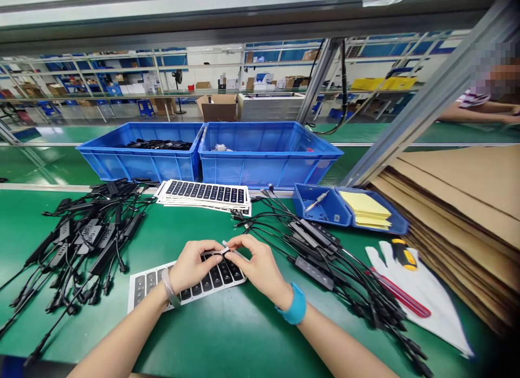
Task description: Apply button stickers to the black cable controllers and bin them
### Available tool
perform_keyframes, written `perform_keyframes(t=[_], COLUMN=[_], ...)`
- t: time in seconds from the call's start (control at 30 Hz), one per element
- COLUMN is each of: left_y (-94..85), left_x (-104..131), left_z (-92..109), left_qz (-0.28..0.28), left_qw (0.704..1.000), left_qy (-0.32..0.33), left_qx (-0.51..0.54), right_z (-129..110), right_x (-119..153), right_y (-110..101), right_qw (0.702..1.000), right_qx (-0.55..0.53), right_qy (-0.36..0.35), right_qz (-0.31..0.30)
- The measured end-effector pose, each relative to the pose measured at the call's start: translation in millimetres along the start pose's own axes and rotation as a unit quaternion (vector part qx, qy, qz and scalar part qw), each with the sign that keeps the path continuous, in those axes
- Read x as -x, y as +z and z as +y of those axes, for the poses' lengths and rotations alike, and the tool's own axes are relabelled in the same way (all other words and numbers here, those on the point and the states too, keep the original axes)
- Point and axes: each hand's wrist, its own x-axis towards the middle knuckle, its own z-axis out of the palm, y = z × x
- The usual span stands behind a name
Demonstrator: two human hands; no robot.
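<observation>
A white sheet of black labels (140, 283) with button symbols lies on the green table in front of me. My left hand (193, 267) is over the sheet, thumb and fingers pinched at its upper edge. From the other side, my right hand (260, 261) pinches the same edge near the right corner. The fingertips of both hands almost meet there, where a small piece of the white sheet is bent up. Whether a single label is lifted is hidden by the fingers.
Black cabled controllers (89, 232) lie heaped at left, more controllers (314, 275) at right. Behind are stacked label sheets (205, 193), two blue bins (270, 169) and a small blue tray (343, 221). White cloth (430, 318), cardboard (459, 204) and a person's arm (475, 111) are at right.
</observation>
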Motion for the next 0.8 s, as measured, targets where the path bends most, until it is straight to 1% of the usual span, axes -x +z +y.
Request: perform_keyframes(t=[0.17, 0.23, 0.33, 0.37, 0.43, 0.53, 0.6, 0.67, 0.73, 0.8], left_y=[1.8, 2.1, 2.6, 2.8, 2.9, 1.5, -0.9, -4.5, -8.6, -12.3], left_x=[-0.1, -0.1, -0.9, -1.4, -2.5, -3.9, -4.8, -5.8, -7.3, -9.5], left_z=[-2.6, -3.3, -2.6, -2.1, -1.6, -3.4, -6.0, -9.0, -12.1, -15.3], left_qz=[-0.002, 0.002, 0.006, 0.007, 0.008, 0.007, 0.013, 0.035, 0.067, 0.091], left_qw=[1.000, 1.000, 1.000, 1.000, 0.999, 0.999, 0.999, 0.997, 0.989, 0.981], left_qy=[-0.001, -0.004, -0.003, -0.003, -0.010, -0.029, -0.036, -0.040, -0.045, -0.049], left_qx=[0.005, 0.016, 0.028, 0.030, 0.034, 0.033, 0.008, -0.054, -0.120, -0.165], right_z=[3.8, 4.0, 4.0, 4.3, 5.1, 5.8, 4.9, 3.3, 2.2, 2.9], right_x=[2.2, 2.8, 3.0, 3.0, 3.1, 3.2, 3.2, 3.0, 2.7, 2.1], right_y=[0.8, 1.8, 2.7, 2.7, 2.2, 0.1, -2.1, -4.4, -6.2, -7.1], right_qw=[0.995, 0.996, 0.998, 0.998, 0.995, 0.982, 0.976, 0.979, 0.982, 0.979], right_qx=[0.056, 0.052, 0.029, 0.026, 0.039, 0.084, 0.091, 0.042, -0.043, -0.118], right_qy=[-0.075, -0.070, -0.035, -0.035, -0.068, -0.153, -0.187, -0.185, -0.147, -0.095], right_qz=[0.023, 0.026, 0.036, 0.043, 0.059, 0.068, 0.068, 0.080, 0.109, 0.138])
